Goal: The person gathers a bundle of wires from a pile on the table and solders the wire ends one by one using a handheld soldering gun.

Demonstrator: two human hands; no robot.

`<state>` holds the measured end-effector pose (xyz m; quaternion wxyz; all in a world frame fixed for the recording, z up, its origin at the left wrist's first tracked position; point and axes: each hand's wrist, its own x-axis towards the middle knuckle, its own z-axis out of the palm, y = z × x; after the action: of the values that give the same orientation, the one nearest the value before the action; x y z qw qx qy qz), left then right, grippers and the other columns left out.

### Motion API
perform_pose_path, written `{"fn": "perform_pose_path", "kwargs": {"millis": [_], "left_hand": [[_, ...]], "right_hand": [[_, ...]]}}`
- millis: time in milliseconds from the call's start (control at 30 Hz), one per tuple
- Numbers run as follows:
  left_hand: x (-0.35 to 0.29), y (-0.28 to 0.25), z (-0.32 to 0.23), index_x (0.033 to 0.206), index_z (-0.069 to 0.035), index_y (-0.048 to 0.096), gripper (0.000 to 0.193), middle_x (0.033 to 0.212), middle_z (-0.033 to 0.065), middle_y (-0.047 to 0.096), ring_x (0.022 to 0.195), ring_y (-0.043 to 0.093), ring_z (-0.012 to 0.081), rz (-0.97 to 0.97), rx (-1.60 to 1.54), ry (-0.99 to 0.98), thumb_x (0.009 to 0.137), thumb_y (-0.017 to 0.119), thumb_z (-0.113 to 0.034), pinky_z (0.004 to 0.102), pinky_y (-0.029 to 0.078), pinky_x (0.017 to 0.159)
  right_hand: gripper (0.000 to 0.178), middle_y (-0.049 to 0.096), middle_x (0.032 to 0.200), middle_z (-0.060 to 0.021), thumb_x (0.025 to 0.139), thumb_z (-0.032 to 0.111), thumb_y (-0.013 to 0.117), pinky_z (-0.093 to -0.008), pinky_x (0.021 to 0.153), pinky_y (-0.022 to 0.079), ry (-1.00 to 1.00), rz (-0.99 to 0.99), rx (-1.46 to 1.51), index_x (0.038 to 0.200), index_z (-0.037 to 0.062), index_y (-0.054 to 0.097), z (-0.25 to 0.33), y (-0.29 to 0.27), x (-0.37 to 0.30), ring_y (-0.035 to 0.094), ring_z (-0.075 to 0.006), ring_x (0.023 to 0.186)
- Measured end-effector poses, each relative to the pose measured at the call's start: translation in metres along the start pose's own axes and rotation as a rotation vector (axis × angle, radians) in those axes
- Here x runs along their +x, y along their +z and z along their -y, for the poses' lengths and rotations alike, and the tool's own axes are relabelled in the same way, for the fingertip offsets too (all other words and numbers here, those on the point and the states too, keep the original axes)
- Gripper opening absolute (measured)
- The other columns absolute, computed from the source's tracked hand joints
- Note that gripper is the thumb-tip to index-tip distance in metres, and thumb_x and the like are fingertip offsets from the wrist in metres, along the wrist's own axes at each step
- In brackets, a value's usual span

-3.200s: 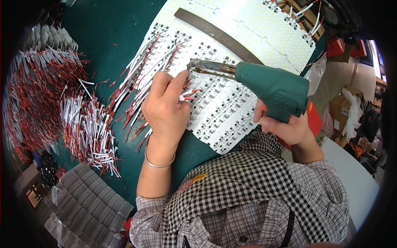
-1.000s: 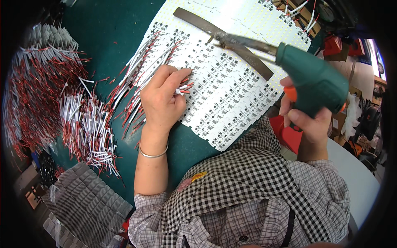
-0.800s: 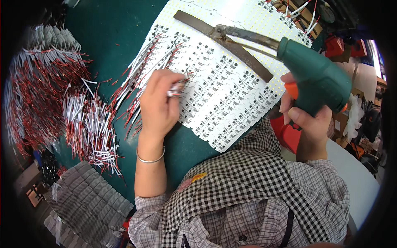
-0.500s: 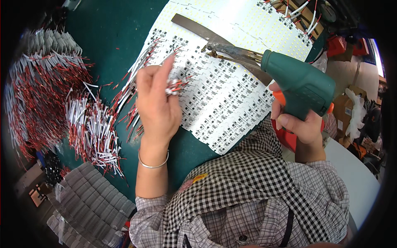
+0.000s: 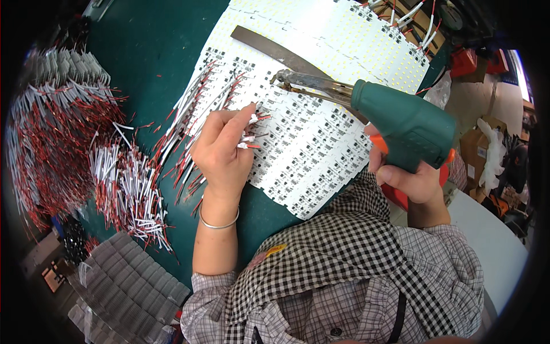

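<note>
My right hand (image 5: 417, 182) is wrapped round the handle of a green soldering gun (image 5: 409, 123) with an orange trigger. Its dark, crusted tip reaches left over a white sheet of LED circuit boards (image 5: 309, 152). Over the left part of that sheet, my left hand (image 5: 220, 152) pinches several short white wires (image 5: 247, 139) with red ends, which poke out past the fingertips. Beside this hand, rows of red-and-white wires (image 5: 186, 106) lie along the left edge of the boards. Whether those wires are joined to the pads is too small to tell.
A dark flat metal bar (image 5: 260, 43) lies across the boards under the gun. On the green table (image 5: 143, 40), a loose wire heap (image 5: 129, 195) and large wired bundles (image 5: 63, 132) sit at left. Grey stacked strips (image 5: 129, 275) are lower left; cardboard boxes (image 5: 475, 152) stand at right.
My left hand has moved slightly down and right, its index finger now bent lower. The soldering gun has shifted a little left and its tip slightly lower.
</note>
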<state>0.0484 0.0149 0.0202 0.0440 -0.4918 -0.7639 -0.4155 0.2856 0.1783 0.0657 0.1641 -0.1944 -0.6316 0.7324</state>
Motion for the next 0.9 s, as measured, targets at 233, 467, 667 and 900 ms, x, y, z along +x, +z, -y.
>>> {"fn": "perform_pose_path", "kwargs": {"millis": [233,467,667,900], "left_hand": [[0.003,0.001,-0.003,0.094,-0.005,0.073,0.049,0.070,0.0066,0.056,0.061,0.056,0.0154,0.022,0.016,-0.017,0.054,0.054,0.016,0.0248,0.045,0.055],[0.006,0.000,-0.003,0.094,-0.005,0.070,0.049,0.068,0.0072,0.052,0.057,0.054,0.0195,0.054,0.066,-0.004,0.050,0.057,0.014,0.0295,0.043,0.050],[0.007,-0.001,-0.003,0.096,-0.004,0.072,0.045,0.069,0.0071,0.054,0.060,0.055,0.0177,0.065,0.040,-0.031,0.058,0.057,0.014,0.0265,0.044,0.055],[0.007,-0.001,-0.006,0.094,-0.004,0.071,0.042,0.069,0.0079,0.055,0.060,0.055,0.0182,0.067,0.066,-0.039,0.059,0.058,0.013,0.0270,0.044,0.055]], "right_hand": [[0.054,0.058,0.115,-0.0182,0.075,-0.002,0.066,-0.0240,0.055,0.050,0.004,-0.002,-0.030,0.125,-0.0086,0.047,0.002,0.007,0.000,0.060,-0.0169,0.072],[0.044,0.063,0.088,-0.0152,0.076,-0.005,0.063,-0.0240,0.054,0.047,-0.014,0.044,-0.026,0.119,-0.0095,0.054,-0.002,0.010,0.007,0.057,-0.0134,0.063],[0.040,0.062,0.088,-0.0043,0.076,-0.011,0.065,-0.0255,0.070,0.051,0.112,-0.020,-0.016,0.111,-0.0018,0.048,-0.001,0.018,0.010,0.060,-0.0107,0.078],[0.036,0.061,0.088,-0.0030,0.075,-0.009,0.067,-0.0252,0.072,0.051,0.166,0.013,-0.049,0.106,-0.0005,0.051,-0.001,0.017,0.011,0.060,-0.0095,0.080]]}}
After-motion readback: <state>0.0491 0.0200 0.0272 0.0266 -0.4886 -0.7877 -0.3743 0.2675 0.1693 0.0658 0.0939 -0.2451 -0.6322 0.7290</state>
